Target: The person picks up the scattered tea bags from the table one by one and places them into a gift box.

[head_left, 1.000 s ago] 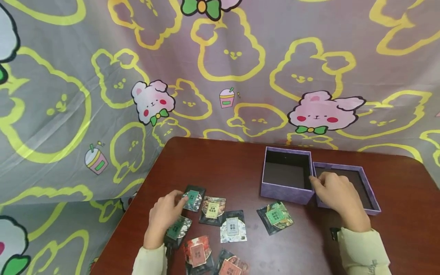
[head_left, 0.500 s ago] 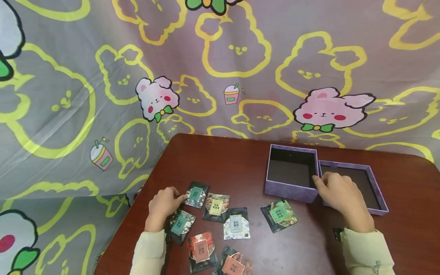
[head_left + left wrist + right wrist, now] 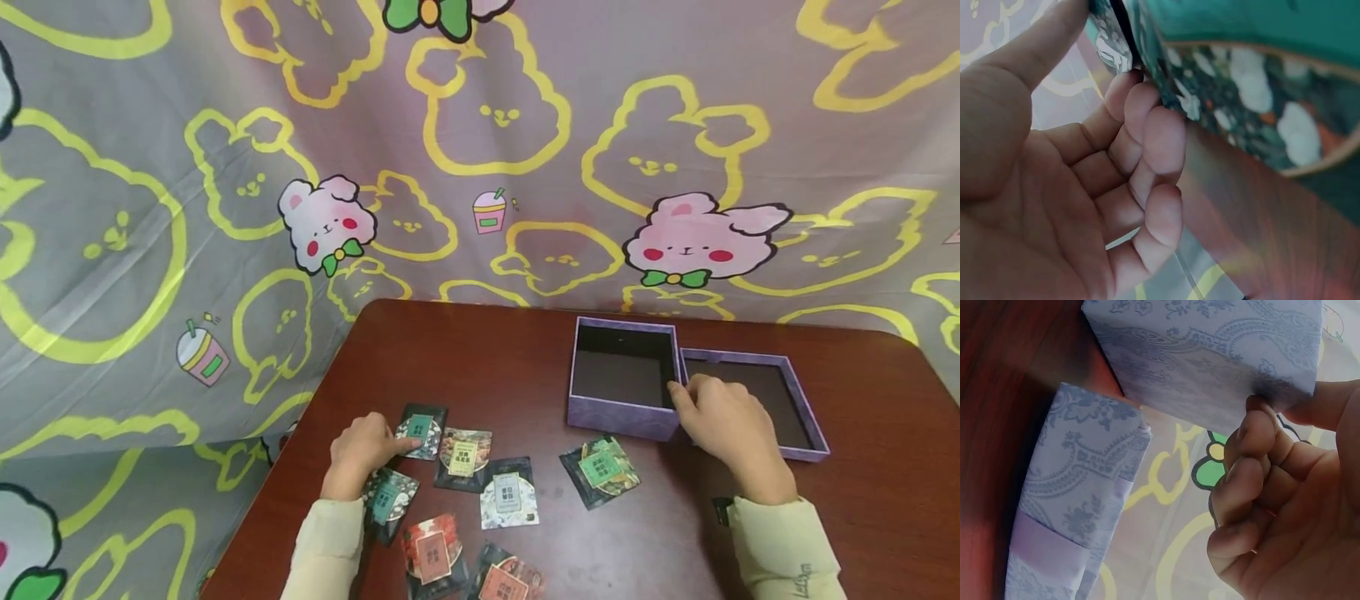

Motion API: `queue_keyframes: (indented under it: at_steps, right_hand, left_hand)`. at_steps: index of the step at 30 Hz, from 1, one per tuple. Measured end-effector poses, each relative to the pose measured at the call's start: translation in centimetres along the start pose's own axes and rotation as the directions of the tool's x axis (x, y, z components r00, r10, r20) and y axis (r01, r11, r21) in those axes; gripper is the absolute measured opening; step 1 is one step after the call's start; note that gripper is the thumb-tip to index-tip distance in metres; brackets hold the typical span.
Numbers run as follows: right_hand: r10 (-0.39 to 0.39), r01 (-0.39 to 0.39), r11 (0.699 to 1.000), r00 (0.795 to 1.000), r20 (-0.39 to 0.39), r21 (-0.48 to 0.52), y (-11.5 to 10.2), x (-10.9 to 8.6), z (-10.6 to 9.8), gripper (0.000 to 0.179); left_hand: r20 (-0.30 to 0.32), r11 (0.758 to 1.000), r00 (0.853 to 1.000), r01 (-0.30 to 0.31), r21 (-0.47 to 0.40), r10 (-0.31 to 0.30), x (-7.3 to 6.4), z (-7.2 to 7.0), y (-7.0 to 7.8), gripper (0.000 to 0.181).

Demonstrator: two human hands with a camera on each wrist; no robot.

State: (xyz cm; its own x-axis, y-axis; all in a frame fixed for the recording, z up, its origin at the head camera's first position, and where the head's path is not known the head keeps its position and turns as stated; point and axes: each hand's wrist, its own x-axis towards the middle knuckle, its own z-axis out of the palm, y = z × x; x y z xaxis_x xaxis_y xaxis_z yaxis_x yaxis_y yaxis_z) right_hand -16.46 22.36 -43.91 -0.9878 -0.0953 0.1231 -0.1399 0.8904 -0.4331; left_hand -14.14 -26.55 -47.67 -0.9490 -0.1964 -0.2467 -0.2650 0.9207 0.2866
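Note:
My left hand (image 3: 365,450) pinches the near-left edge of a black sachet (image 3: 422,425) with a teal label, its thumb lying over the front. Close up in the left wrist view, that sachet (image 3: 1241,94) shows its teal label and a picture with white and orange bits, beside the curled fingertips. A second teal-labelled sachet (image 3: 392,500) lies just below the hand. My right hand (image 3: 727,421) grips the right wall of a purple box (image 3: 622,417) near its front corner, thumb inside and fingers outside. The box's patterned outer wall (image 3: 1179,362) fills the top of the right wrist view.
A shallow purple lid (image 3: 806,400) lies right of the box, partly behind my right hand. Several more sachets are spread out: yellow-labelled (image 3: 463,458), white (image 3: 510,493), red (image 3: 433,554), orange-labelled (image 3: 504,579) and green-labelled (image 3: 600,471). A patterned curtain (image 3: 525,150) hangs behind the table.
The left thumb now reaches further over the upper-left sachet's front. My right hand keeps its hold on the box wall. The head view has shifted slightly.

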Motion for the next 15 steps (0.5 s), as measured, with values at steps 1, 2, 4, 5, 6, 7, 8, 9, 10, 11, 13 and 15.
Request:
queue_keyframes:
  at_steps: [1,2,4,5,6,7,8,9,10,11,13,15]
  right_hand:
    - [-0.018,0.018,1.000,1.000,-0.016,-0.026,-0.1,0.0,0.1,0.042]
    - [-0.042,0.040,0.998,0.998,-0.038,-0.056,-0.2,0.0,0.1,0.041]
    - [-0.088,0.079,0.991,0.993,-0.078,-0.110,-0.3,0.0,0.3,0.039]
    - [-0.107,0.093,0.987,0.990,-0.094,-0.133,-0.3,0.0,0.3,0.039]
    - [-0.124,0.107,0.983,0.986,-0.110,-0.150,-0.3,0.1,0.4,0.038]
    - [-0.133,0.114,0.981,0.984,-0.118,-0.160,-0.3,0.1,0.5,0.037]
    - [-0.136,0.116,0.981,0.983,-0.124,-0.159,-0.2,0.1,0.6,0.036]
    - [-0.135,0.115,0.981,0.983,-0.126,-0.154,-0.1,0.1,0.6,0.036]
    - [-0.131,0.112,0.982,0.983,-0.126,-0.151,-0.1,0.1,0.7,0.035]
    - [-0.130,0.110,0.982,0.983,-0.129,-0.152,-0.1,0.1,0.7,0.035]
    - [-0.133,0.109,0.980,0.981,-0.140,-0.168,-0.1,0.0,0.7,0.034]
    - [-0.134,0.105,0.977,0.980,-0.149,-0.188,-0.1,0.0,0.6,0.033]
  left_hand:
    - [-0.001,1.000,1.000,0.003,-0.006,-0.003,0.0,0.0,-0.1,0.059]
    - [-0.001,1.000,1.000,0.008,-0.018,-0.008,-0.1,0.0,-0.2,0.058]
    - [-0.008,0.999,1.000,0.010,-0.048,-0.010,-0.1,0.0,-0.4,0.053]
    - [-0.018,0.998,1.000,0.009,-0.064,-0.011,-0.2,0.0,-0.5,0.050]
    - [-0.031,0.996,0.999,0.008,-0.086,-0.011,-0.2,0.0,-0.7,0.046]
    - [-0.045,0.994,0.999,0.007,-0.112,-0.012,-0.2,-0.1,-0.8,0.041]
    - [-0.063,0.990,0.998,0.000,-0.141,-0.009,-0.2,-0.1,-1.0,0.036]
    - [-0.086,0.984,0.996,-0.014,-0.178,-0.001,-0.2,-0.2,-1.1,0.031]
    - [-0.107,0.975,0.994,-0.029,-0.222,0.005,-0.2,-0.2,-1.2,0.027]
    - [-0.125,0.961,0.992,-0.044,-0.273,0.010,-0.2,-0.2,-1.3,0.023]
    - [-0.153,0.923,0.988,-0.076,-0.378,0.019,-0.1,-0.3,-1.3,0.017]
    - [-0.177,0.870,0.984,-0.107,-0.482,0.023,0.0,-0.5,-1.2,0.013]
